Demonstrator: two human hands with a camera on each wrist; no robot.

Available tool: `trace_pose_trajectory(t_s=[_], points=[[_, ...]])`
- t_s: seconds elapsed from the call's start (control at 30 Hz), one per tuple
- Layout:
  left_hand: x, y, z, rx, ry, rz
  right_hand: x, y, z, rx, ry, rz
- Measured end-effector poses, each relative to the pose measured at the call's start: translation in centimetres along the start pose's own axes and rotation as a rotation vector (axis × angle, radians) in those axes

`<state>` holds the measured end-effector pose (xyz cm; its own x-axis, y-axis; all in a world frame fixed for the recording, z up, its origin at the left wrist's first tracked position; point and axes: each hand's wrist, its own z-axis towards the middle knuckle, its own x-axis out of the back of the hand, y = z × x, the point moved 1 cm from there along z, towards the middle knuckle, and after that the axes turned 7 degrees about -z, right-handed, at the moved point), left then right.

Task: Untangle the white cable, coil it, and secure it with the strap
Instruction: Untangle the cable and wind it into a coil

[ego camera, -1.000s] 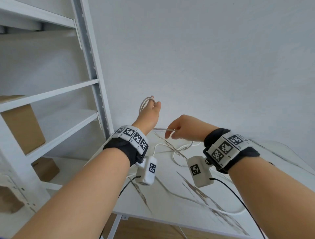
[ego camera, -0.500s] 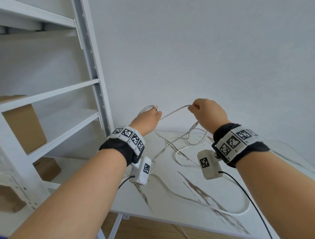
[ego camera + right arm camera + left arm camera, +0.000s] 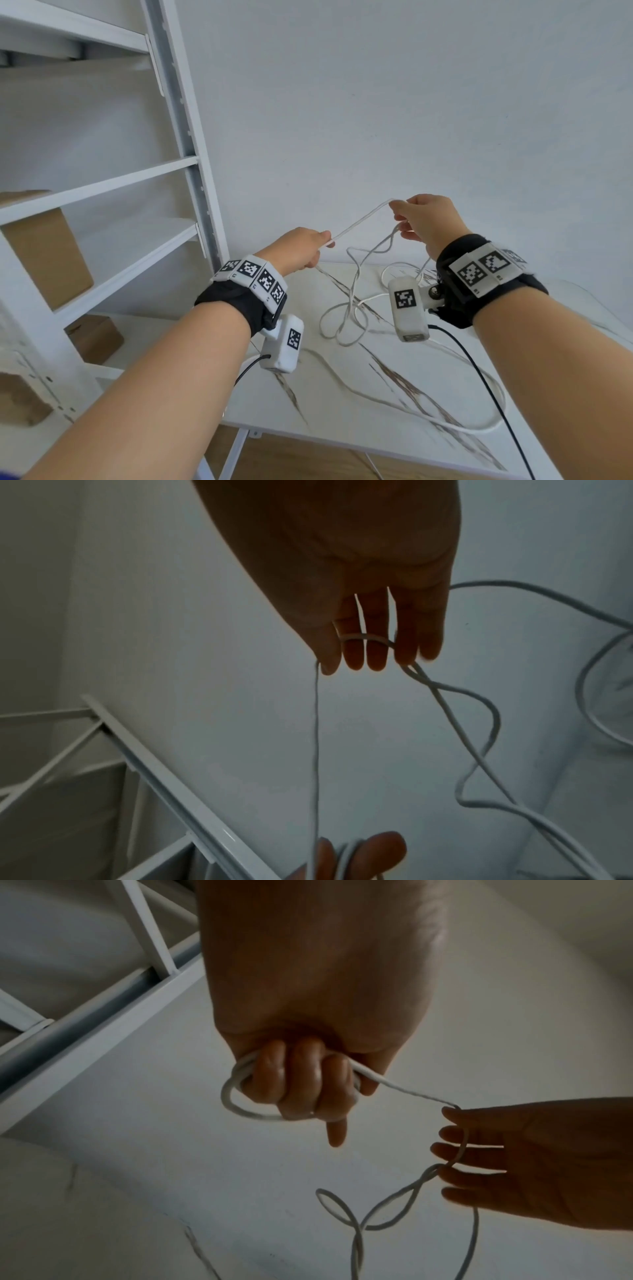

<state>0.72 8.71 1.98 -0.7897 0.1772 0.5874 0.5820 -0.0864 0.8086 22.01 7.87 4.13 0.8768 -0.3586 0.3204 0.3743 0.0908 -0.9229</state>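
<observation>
My left hand (image 3: pixel 299 250) is a fist gripping a small coil of the white cable (image 3: pixel 236 1104), whose loops wrap round its curled fingers (image 3: pixel 301 1085). A taut stretch of cable (image 3: pixel 359 221) runs up and right from it to my right hand (image 3: pixel 423 219), which holds it at the thumb tip. In the right wrist view the cable (image 3: pixel 366 637) lies across my right fingers (image 3: pixel 373 653). Below that hand the cable twists and drops in loose tangled loops (image 3: pixel 346 318) onto the marble table (image 3: pixel 342 394). Both hands are raised above the table.
A white metal shelf rack (image 3: pixel 185 137) stands close on the left, with cardboard boxes (image 3: pixel 48 253) on its shelves. A plain wall is right behind the table. A long loop of cable (image 3: pixel 479 428) trails near the table's front right edge.
My right hand has moved up and to the right, away from the left hand, drawing out a straight stretch of cable. My left hand has sunk a little with its coil.
</observation>
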Motion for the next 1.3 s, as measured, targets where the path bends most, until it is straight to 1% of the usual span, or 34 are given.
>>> trace_pose_trajectory(t_s=[0.1, 0.17, 0.2, 0.33, 0.43, 0.53, 0.67, 0.77, 0.87, 0.93, 0.97, 1.03, 1.07, 1.1, 1.13, 1.23, 1.3], points=[[-0.2, 0.0, -0.4, 0.081, -0.177, -0.072, -0.3, 0.2, 0.5, 0.041, 0.029, -0.111], [-0.4, 0.0, -0.7, 0.066, -0.304, -0.079, -0.7, 0.4, 0.8, 0.077, 0.031, -0.210], [-0.5, 0.0, -0.9, 0.044, -0.347, -0.092, -0.8, 0.5, 0.8, 0.089, 0.031, -0.269], [-0.7, 0.3, -1.9, -0.011, -0.468, -0.245, -1.1, 1.1, 0.9, 0.100, -0.008, -0.483], [-0.5, 0.9, -2.3, -0.050, -0.495, -0.381, -1.4, 1.8, 0.7, 0.093, -0.095, -0.589], [0.0, 1.4, -2.1, -0.103, -0.457, -0.570, -1.8, 2.5, 0.5, 0.099, -0.157, -0.691], [0.7, 1.5, -1.6, -0.129, -0.367, -0.822, -1.8, 3.3, 0.3, 0.066, -0.163, -0.743], [1.7, 1.0, -1.4, -0.137, -0.254, -1.001, -1.3, 4.0, 0.5, 0.019, -0.175, -0.814], [2.2, 0.4, -1.1, -0.151, -0.155, -1.126, -0.9, 4.3, 0.4, -0.012, -0.147, -0.850], [2.1, 0.2, -1.0, -0.152, -0.105, -1.166, -1.0, 4.2, 0.5, 0.003, -0.115, -0.757], [1.9, 0.3, -0.9, -0.153, -0.088, -1.186, -1.2, 4.2, 0.5, 0.020, -0.096, -0.664], [1.7, 0.5, -0.7, -0.155, -0.068, -1.223, -1.5, 4.2, 0.6, 0.002, -0.066, -0.378], [1.7, 0.7, -0.7, -0.153, -0.058, -1.237, -1.6, 4.1, 0.4, -0.032, -0.075, -0.268], [1.7, 0.8, -0.7, -0.149, -0.051, -1.251, -1.8, 4.1, 0.2, -0.052, -0.102, -0.223], [1.7, 0.9, -0.6, -0.146, -0.044, -1.268, -2.1, 4.2, 0.1, -0.038, -0.133, -0.269], [1.6, 1.4, -0.6, -0.151, -0.013, -1.309, -2.8, 3.9, -0.6, 0.135, -0.187, -0.606], [1.5, 1.5, -0.5, -0.160, 0.020, -1.321, -3.3, 3.7, -1.1, 0.212, -0.261, -0.772]])
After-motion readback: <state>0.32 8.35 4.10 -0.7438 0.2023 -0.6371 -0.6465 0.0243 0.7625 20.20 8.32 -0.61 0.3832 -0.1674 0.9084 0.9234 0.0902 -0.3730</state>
